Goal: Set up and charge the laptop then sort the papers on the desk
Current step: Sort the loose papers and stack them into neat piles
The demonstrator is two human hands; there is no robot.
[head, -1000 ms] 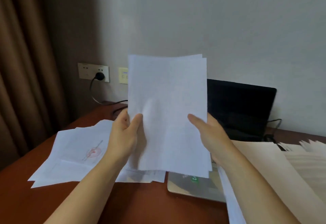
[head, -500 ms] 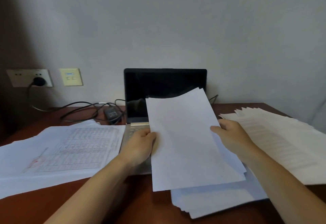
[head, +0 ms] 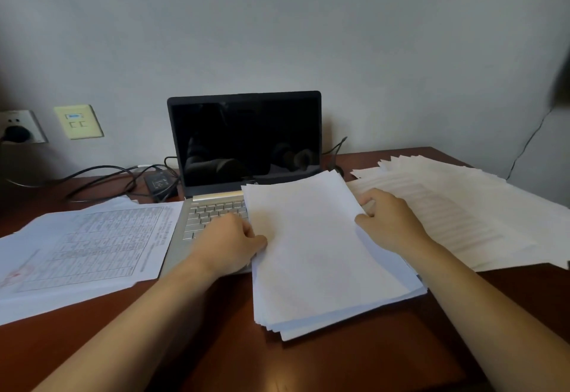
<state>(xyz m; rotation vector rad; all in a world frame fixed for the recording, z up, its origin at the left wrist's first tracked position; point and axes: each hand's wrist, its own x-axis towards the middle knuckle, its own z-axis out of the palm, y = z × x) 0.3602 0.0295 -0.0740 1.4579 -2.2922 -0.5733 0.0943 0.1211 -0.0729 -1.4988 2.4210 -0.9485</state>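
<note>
An open laptop (head: 243,142) with a dark screen stands at the back of the desk, its keyboard partly covered. A stack of blank white papers (head: 320,256) lies over the laptop's right half and the desk in front. My left hand (head: 229,242) grips the stack's left edge with curled fingers. On the right edge of the same stack, my right hand (head: 390,222) holds with fingers curled. Printed sheets with a table and a red stamp (head: 83,246) lie to the left. A fanned pile of sheets (head: 462,206) spreads at the right.
A black power brick (head: 160,183) and its cables lie behind the left sheets. A plug sits in the wall socket (head: 18,128) at far left, beside a yellowish wall plate (head: 78,122). The brown desk (head: 216,354) shows bare wood in front.
The stack I held upright a second ago has come down flat onto the pile by the laptop. My view has swung right, so the laptop now sits in the middle.
</note>
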